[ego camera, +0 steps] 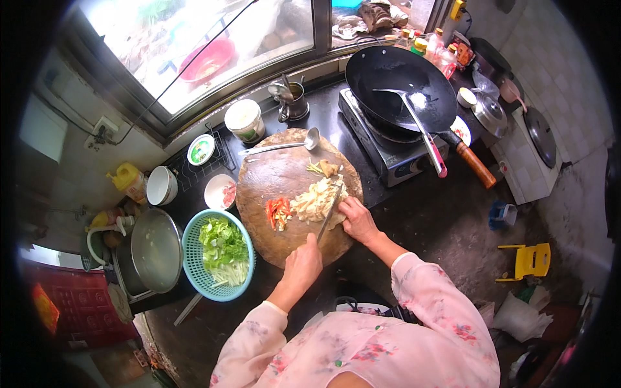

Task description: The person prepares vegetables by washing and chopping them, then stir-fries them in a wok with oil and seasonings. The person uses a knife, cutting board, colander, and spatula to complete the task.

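Note:
My left hand [302,261] grips the handle of a kitchen knife [330,213]. Its blade stands on edge against a heap of thin pale slices of food [313,200] on a round wooden chopping board [262,174]. My right hand [358,219] presses the slices at the right side of the blade with bent fingers. Chopped red peppers [277,212] with small pale bits lie left of the heap. Beyond it sit a brown piece that looks like ginger [329,168] and a few yellow strips [314,167]. A metal ladle [286,146] rests across the board's far side.
Right of the board, a black wok [388,72] holding a spatula [412,111] sits on a gas stove [393,165]; its wooden handle [470,162] juts forward. Left are a blue basket [191,242] of cut greens, a bowl of meat [213,182] and a metal basin [155,250].

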Demonstrator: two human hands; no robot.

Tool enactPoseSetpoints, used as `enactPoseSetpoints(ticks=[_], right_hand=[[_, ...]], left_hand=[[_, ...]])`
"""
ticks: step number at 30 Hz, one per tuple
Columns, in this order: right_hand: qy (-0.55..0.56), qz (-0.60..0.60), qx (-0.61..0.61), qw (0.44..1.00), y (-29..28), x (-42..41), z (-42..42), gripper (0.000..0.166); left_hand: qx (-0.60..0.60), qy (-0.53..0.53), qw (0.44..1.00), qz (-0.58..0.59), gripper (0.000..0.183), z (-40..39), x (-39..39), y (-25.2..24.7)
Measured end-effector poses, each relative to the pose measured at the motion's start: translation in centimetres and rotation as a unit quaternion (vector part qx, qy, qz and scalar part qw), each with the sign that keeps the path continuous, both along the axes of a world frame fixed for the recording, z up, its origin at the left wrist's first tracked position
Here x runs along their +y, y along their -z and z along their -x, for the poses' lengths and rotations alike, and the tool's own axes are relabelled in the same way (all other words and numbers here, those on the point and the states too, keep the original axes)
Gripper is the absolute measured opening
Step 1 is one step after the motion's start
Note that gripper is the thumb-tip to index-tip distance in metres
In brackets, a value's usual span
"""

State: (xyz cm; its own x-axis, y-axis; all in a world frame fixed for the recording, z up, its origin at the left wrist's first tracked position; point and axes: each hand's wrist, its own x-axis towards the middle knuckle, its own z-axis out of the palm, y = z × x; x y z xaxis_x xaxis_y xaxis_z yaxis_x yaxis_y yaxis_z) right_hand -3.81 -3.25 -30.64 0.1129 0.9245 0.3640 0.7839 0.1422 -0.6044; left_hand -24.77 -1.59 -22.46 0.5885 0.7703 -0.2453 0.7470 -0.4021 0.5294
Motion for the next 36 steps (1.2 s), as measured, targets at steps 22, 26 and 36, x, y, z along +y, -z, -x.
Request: enactPoseSetpoints(ticks=[22,26,36], right_hand=[[-0.027,0.055,-0.07,0.996,0.0,-3.5,0.2,0.029],[0.025,0.051,0.165,0.985,1.4,-1.9,0.4,0.032],[0.051,0.016,0.012,0.998,-0.4,-0.6,-0.3,0.033]], left_hand=[[-0.001,0.003,0.997,-0.077,0.013,-2.8,0.7,4.1],[-0.055,-0.037,0.995,-0.076,0.017,-1.0,0.8,2.2],[-0.051,-0.038,0.996,-0.067,0.016,-0.2,-0.8,0.6]])
